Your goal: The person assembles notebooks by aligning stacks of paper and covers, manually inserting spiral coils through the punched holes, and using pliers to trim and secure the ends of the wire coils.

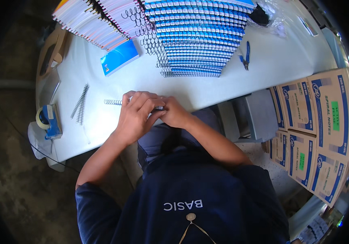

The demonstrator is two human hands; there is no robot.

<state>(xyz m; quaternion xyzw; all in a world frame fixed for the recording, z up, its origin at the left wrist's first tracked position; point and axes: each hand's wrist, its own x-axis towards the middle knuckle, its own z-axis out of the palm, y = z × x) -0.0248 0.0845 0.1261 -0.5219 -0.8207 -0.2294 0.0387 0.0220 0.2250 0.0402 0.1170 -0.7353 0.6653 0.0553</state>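
My two hands meet at the table's near edge, fingers bent and closed around a small spiral notebook (pixel 159 108). Only a dark sliver of its bound edge shows between them. A black wire coil (pixel 112 102) sticks out to the left from under my left hand (pixel 136 112), which covers the notebook from above. My right hand (pixel 175 113) pinches the notebook's right end. Farther left, loose black coils (pixel 80 105) lie crossed on the table. A blue-covered pad (pixel 119 57) rests beyond my left hand.
Rows of blue spiral notebooks (pixel 197 49) fill the far middle, coils protruding leftward. Other notebook stacks (pixel 91 28) stand far left. Blue-handled pliers (pixel 245 57) lie to their right. A blue tape dispenser (pixel 52 122) sits at the left edge. Cardboard boxes (pixel 329 118) are piled at right.
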